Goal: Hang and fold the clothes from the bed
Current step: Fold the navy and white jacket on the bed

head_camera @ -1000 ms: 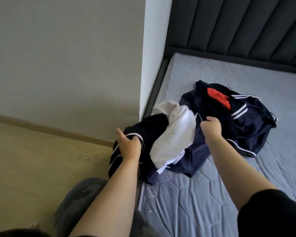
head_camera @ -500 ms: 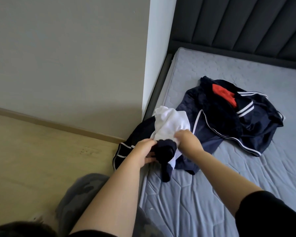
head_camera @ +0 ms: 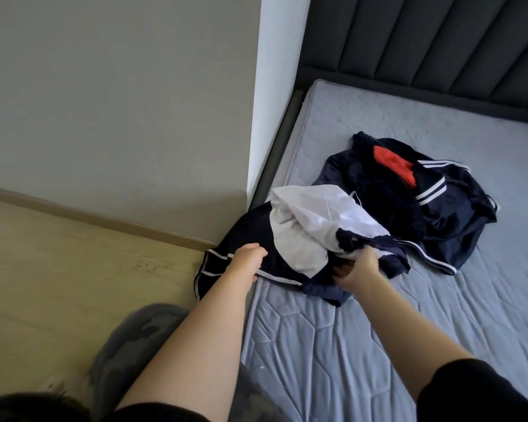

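A navy and white garment (head_camera: 305, 229) with white stripes lies bunched at the left edge of the bed (head_camera: 363, 345), partly hanging over the side. My left hand (head_camera: 247, 263) grips its dark striped part at the bed's edge. My right hand (head_camera: 358, 271) holds the navy cuff end of the white part, fingers tucked under the cloth. Behind them a second pile of navy clothes (head_camera: 439, 208) with white stripes and a red piece (head_camera: 393, 166) rests on the mattress.
A grey wall (head_camera: 119, 102) and white corner post (head_camera: 281, 86) stand left of the bed. The dark padded headboard (head_camera: 424, 41) runs along the back. Pale wooden floor (head_camera: 58, 269) lies at left. My grey trouser leg (head_camera: 141, 345) is below.
My hands have spread apart from where they met at the cuff, the right one moving right with it. The white part of the garment is now pulled wider across the bed edge.
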Tool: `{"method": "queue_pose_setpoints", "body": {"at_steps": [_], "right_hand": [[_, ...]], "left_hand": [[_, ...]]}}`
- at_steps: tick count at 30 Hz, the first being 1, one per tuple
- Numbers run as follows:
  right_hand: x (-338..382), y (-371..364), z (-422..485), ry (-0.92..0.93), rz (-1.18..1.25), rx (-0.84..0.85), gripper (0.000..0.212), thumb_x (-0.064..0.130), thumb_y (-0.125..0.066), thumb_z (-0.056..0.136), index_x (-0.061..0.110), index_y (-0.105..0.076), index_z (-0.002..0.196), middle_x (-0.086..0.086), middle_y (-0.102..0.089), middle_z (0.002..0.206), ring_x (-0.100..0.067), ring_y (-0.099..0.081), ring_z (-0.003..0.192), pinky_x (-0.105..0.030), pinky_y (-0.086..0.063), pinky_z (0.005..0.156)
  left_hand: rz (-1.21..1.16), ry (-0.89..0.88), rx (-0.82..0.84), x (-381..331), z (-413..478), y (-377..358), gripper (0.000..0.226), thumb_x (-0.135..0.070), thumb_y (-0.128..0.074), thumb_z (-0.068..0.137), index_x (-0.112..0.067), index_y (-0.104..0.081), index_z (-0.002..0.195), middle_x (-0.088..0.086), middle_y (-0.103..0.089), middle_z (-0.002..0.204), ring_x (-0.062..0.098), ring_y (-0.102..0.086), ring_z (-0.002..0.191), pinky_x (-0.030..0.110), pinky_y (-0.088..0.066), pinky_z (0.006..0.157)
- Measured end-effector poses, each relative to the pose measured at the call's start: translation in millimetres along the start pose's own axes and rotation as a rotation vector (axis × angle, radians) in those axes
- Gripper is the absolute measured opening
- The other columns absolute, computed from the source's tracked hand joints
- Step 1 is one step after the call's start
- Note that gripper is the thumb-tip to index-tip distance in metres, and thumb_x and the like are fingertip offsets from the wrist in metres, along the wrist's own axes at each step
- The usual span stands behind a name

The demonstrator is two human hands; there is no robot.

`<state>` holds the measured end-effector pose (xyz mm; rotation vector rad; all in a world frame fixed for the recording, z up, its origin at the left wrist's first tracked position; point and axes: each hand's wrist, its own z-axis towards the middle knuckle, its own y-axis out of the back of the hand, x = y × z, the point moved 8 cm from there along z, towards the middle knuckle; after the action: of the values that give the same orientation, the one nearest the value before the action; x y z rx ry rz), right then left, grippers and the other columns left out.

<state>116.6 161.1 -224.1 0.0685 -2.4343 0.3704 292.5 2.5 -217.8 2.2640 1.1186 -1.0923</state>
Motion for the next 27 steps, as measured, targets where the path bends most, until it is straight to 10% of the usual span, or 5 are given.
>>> {"method": "queue_pose_setpoints", "body": {"at_steps": [5, 10, 14, 19, 27], "right_hand": [[-22.3, -18.3, -9.9, 0.189, -0.890, 0.065, 0.043, 0.025, -0.074, 0.080, 0.003, -0.061, 0.115, -0.012, -0.065, 0.103, -0.029, -0.062, 0.095, -0.035, -0.051, 0.074], [-15.9, -58.2, -32.9, 0.051, -0.503, 0.407, 0.028, 0.018, -0.059, 0.092, 0.000, -0.061, 0.113, -0.014, -0.071, 0.099, -0.022, -0.068, 0.085, -0.031, -0.054, 0.069], [33.7, -83.1, -45.9, 0.253, -0.307, 0.443, 0.036, 0.041, -0.039, 0.099, 0.012, -0.059, 0.104, -0.005, -0.067, 0.071, -0.014, -0.061, 0.062, -0.028, -0.043, 0.062], [39.6, -88.5, -42.8, 0.431, -0.629, 0.490, 0.029, 0.017, -0.045, 0.096, 0.021, -0.058, 0.121, -0.004, -0.061, 0.124, -0.017, -0.055, 0.114, -0.034, -0.040, 0.093], [-12.6, -92.4, -68.1, 0.910, -1.172, 0.475, 0.071, -0.009, -0.056, 0.075, 0.019, -0.038, 0.138, -0.004, -0.047, 0.136, -0.026, -0.047, 0.126, -0.042, -0.043, 0.101]], "left_hand": [[0.133, -0.088, 0.076, -3.2, -1.7, -6.0, 0.053, -0.008, -0.057, 0.089, -0.023, -0.046, 0.139, 0.005, -0.051, 0.131, 0.020, -0.050, 0.117, 0.029, -0.040, 0.086], [0.670, -0.530, 0.211, -20.3, -13.0, -38.3, 0.073, -0.010, -0.077, 0.072, -0.021, -0.045, 0.136, 0.003, -0.044, 0.143, 0.019, -0.033, 0.136, 0.035, -0.034, 0.107], [0.121, -0.534, 0.006, -44.7, -6.5, -7.3, 0.012, -0.024, -0.061, 0.091, -0.014, -0.064, 0.085, -0.012, -0.066, 0.074, 0.006, -0.061, 0.073, 0.023, -0.046, 0.071], [-0.324, -0.195, 0.026, -26.2, 10.0, -0.1, 0.022, -0.032, -0.057, 0.093, -0.015, -0.069, 0.087, 0.015, -0.070, 0.098, 0.032, -0.066, 0.097, 0.048, -0.051, 0.093], [-0.614, -0.096, -0.036, -19.2, 13.5, 13.0, 0.041, -0.038, -0.062, 0.090, -0.005, -0.062, 0.114, 0.016, -0.067, 0.111, 0.031, -0.064, 0.103, 0.046, -0.048, 0.097]]}}
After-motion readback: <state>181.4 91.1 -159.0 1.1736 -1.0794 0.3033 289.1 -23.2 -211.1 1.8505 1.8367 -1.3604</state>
